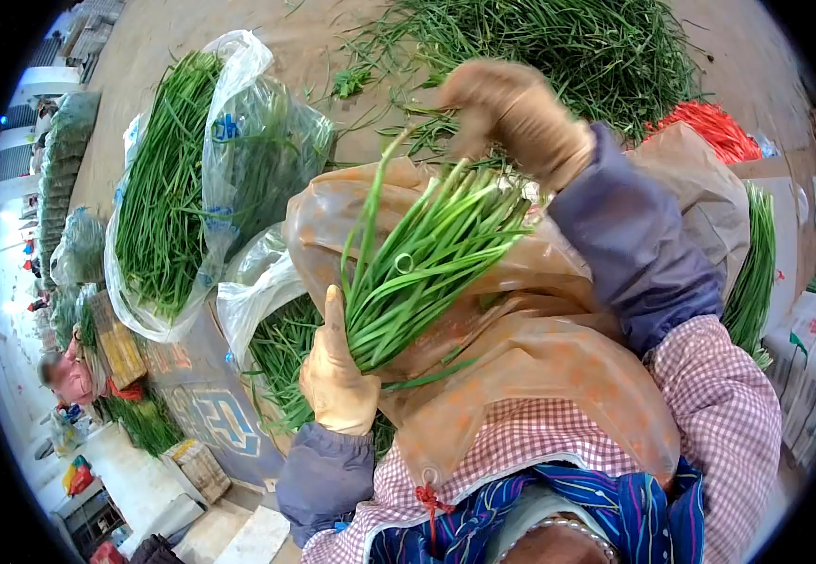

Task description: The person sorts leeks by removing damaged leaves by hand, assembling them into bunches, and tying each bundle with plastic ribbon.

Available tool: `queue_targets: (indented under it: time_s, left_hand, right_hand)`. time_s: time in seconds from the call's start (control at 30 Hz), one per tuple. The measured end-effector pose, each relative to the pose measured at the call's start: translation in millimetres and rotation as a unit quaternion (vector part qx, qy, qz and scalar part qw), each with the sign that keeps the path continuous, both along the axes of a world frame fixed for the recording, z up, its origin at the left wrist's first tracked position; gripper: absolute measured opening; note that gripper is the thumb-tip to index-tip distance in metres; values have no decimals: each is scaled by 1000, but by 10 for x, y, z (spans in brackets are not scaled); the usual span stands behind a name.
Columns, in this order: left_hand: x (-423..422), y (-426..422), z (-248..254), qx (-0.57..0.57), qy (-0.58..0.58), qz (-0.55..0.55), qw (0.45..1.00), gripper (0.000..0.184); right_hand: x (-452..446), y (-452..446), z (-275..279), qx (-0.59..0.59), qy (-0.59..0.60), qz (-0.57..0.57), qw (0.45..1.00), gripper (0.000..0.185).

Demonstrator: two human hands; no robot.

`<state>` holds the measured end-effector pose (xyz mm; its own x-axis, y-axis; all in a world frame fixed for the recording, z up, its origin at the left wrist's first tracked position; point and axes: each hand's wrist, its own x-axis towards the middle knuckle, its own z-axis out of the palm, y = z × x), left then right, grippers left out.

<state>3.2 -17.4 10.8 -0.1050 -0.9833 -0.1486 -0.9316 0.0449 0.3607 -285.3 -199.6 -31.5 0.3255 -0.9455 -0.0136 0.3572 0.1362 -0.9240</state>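
Note:
My left hand (335,376), in a pale glove, is closed around the leafy lower end of a bunch of green chives (445,249), its index finger pointing up. The bunch lies slantwise over my lap on a translucent brown plastic apron (530,376), pale stem ends toward the upper right. My right hand (511,108), also gloved, is raised just above those stem ends. Its fingers look curled but are smeared by motion, so whether they hold anything is unclear. A single long chive stalk (375,188) stands apart from the bunch, its tip left of my right hand.
A large heap of loose chives (558,56) lies on the floor ahead. Plastic bags of chives (168,188) stand to the left, beside a printed box (225,414). Red ties (708,132) and more chives (751,273) are at right. Another person (69,371) is far left.

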Motion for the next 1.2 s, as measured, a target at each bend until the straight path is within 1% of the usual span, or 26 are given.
queue_targets:
  time_s: [0.03,0.1,0.13,0.17,0.2,0.23,0.3,0.37,0.43,0.53,0.57,0.6,0.63,0.67,0.7,0.77,0.8,0.83,0.87,0.93,0.97,1.03,1.07,1.13,1.17,1.2]
  left_hand:
    - [7,0,-9,-2,6,4,1000,100]
    - [2,0,-44,-7,21,12,1000,99]
    - [-9,-2,-38,-4,20,12,1000,99]
    - [-20,-11,-24,-2,18,10,1000,99]
    - [-31,-21,-10,1,16,9,1000,99]
    - [-48,-30,-22,-11,8,1,1000,100]
    - [-67,-12,-43,-32,-10,-13,999,101]
    - [-88,9,-38,-36,-27,-12,999,103]
    - [-93,29,-61,-59,-34,-22,997,104]
    - [-67,74,-93,-96,-57,-44,993,102]
    - [-48,78,-98,-103,-51,-48,992,102]
    - [-31,68,-112,-111,-42,-53,992,102]
    - [-18,60,-130,-118,-32,-58,991,101]
    - [-12,64,-122,-101,-47,-50,993,99]
    - [-11,56,-89,-84,-43,-51,994,98]
    - [-20,14,-38,-53,-37,-47,997,97]
    - [-26,9,-48,-42,-49,-39,997,98]
    - [-34,12,-44,-43,-47,-37,997,99]
    - [-57,3,-33,-45,-44,-38,997,99]
    - [-82,5,-34,-54,-33,-43,997,103]
    - [-75,26,-49,-62,-15,-48,997,107]
    - [-45,62,-89,-80,18,-53,995,114]
    - [-46,76,-88,-92,-3,-58,994,115]
    - [26,91,-144,-94,-29,-79,992,114]
    - [47,94,-169,-95,-38,-91,991,113]
    - [43,101,-152,-91,-51,-95,990,112]
  right_hand:
    - [-281,-116,-103,14,-100,-16,995,21]
    - [-719,-234,-165,38,57,-17,997,22]
    - [-712,-187,-254,-59,268,-103,956,23]
    - [-670,-84,-311,-152,461,-183,855,24]
    - [-559,92,-24,-270,538,-200,773,39]
    - [-454,197,176,-345,455,-168,803,39]
    - [-261,370,520,-481,358,-47,799,41]
    - [125,565,538,-519,369,22,771,32]
    - [383,654,241,-569,415,2,710,25]
    - [294,715,248,-523,388,64,756,16]
    - [279,672,226,-473,266,-7,840,11]
    - [233,722,265,-337,195,-94,916,10]
    - [129,666,311,-121,70,-132,981,11]
    - [-86,516,433,-64,32,-141,987,12]
    - [-284,414,435,-150,143,-181,962,15]
    - [-313,504,549,-257,230,-167,924,22]
    - [-265,523,582,-404,269,-87,870,30]
    - [-132,609,596,-436,248,20,865,39]
    - [-5,688,672,-486,335,84,803,50]
    - [275,939,452,-545,461,49,699,48]
    - [373,987,262,-581,466,2,667,47]
    - [400,1020,129,-601,362,-14,713,45]
    - [342,971,181,-606,302,7,736,35]
    - [332,1074,235,-370,141,2,918,23]
    - [296,1075,279,-224,78,-23,971,23]
    - [260,1075,322,-77,-12,-71,994,24]
